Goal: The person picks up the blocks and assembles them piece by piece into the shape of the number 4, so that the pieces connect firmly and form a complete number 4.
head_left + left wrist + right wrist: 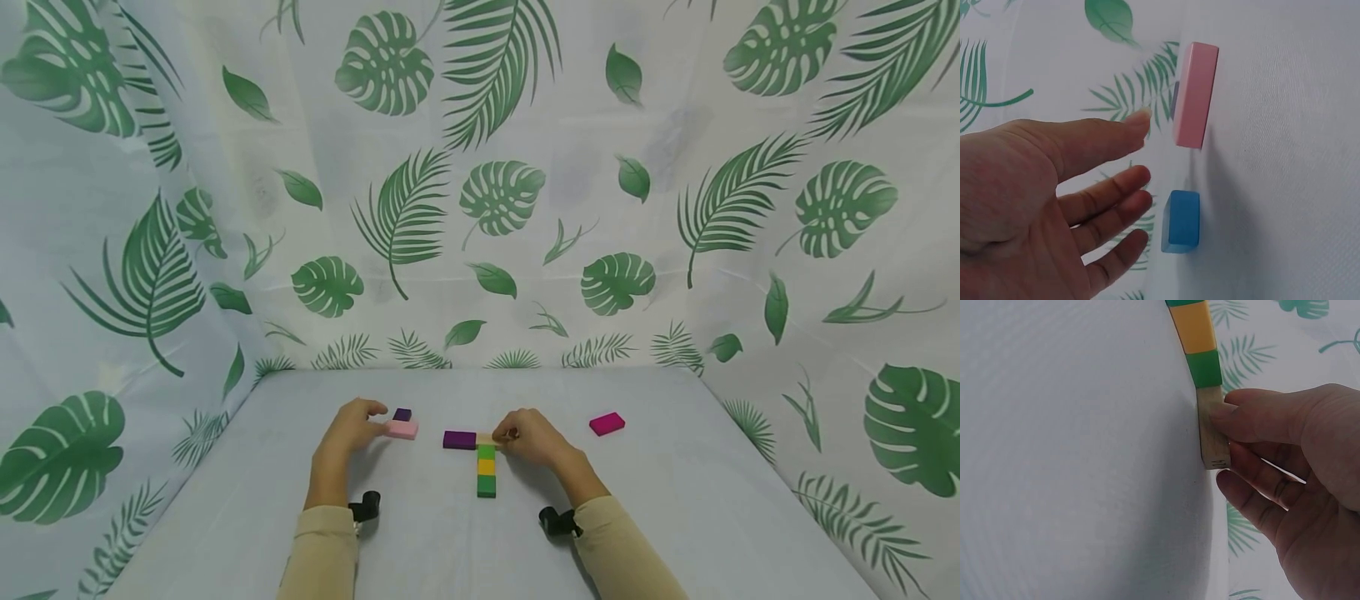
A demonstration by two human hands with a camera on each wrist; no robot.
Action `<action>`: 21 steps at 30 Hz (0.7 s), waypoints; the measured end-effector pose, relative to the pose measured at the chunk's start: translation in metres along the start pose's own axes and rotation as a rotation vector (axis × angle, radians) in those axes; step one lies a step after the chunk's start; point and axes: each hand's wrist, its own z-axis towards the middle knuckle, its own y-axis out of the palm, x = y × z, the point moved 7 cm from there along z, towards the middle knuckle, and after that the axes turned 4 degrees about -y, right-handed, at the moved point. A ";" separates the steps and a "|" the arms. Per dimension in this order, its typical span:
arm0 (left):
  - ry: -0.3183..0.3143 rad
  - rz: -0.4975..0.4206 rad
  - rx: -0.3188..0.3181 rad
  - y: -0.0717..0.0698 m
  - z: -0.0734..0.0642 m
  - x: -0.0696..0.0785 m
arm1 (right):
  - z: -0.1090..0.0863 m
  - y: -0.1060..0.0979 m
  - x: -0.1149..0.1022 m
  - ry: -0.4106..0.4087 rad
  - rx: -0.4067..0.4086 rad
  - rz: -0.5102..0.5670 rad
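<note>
My right hand (pixel 532 437) pinches a plain wooden block (pixel 1211 428), its thumb on the near face. That block lies end to end with a purple block (pixel 459 440). Below their join, a light green block (pixel 486 452), a yellow block (pixel 487 467) and a dark green block (pixel 487 486) form a column. On the left, my left hand (pixel 352 429) has loosely spread fingers beside a pink block (pixel 402 430). In the left wrist view a gap separates the thumb from the pink block. A blue block (pixel 1183 220) stands near these fingertips, hidden in the head view.
A dark purple block (pixel 402 414) sits just behind the pink one. Off to the right lies a magenta block (pixel 607 424). The white-covered table (pixel 675 517) meets leaf-printed cloth (pixel 555 225) at the back and both sides.
</note>
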 end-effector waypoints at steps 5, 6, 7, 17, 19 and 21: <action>-0.080 0.002 -0.003 -0.003 -0.002 -0.009 | -0.001 -0.001 -0.002 0.000 -0.003 0.001; -0.085 0.004 0.000 -0.004 -0.003 -0.010 | -0.001 -0.001 -0.002 -0.002 -0.004 0.001; -0.096 -0.002 0.003 -0.005 -0.003 -0.011 | -0.001 -0.001 -0.003 -0.003 -0.003 0.001; -0.160 -0.027 -0.002 -0.006 -0.003 -0.025 | -0.002 0.000 -0.002 0.030 0.002 0.016; -0.174 -0.034 -0.002 -0.005 -0.002 -0.029 | -0.002 0.000 -0.001 0.037 0.004 0.016; -0.184 -0.041 -0.003 -0.005 -0.001 -0.031 | -0.002 0.000 -0.001 0.041 0.007 0.015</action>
